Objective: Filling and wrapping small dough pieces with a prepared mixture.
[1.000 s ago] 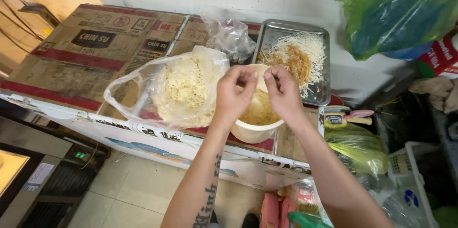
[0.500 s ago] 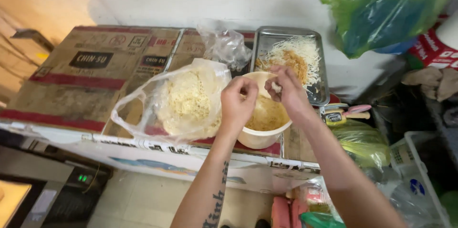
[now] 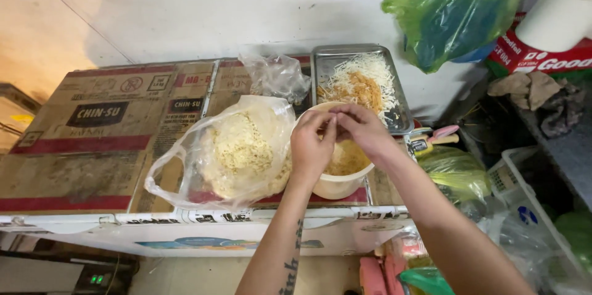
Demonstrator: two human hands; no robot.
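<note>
Left hand (image 3: 311, 147) and right hand (image 3: 364, 128): pinching shreds together | over bowl (image 3: 336, 185) | keep hands low, inside rim | bag (image 3: 237, 153) beside

Bare forearms, dark tattoo on left forearm (image 3: 290, 270)

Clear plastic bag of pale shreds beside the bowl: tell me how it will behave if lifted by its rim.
The clear plastic bag is thin and crumpled, so it would probably sag and fold, not hold shape. Its heaped pale shreds look loose and would likely slump to the bottom. Its mouth gapes open, so tilting could spill some.
</note>
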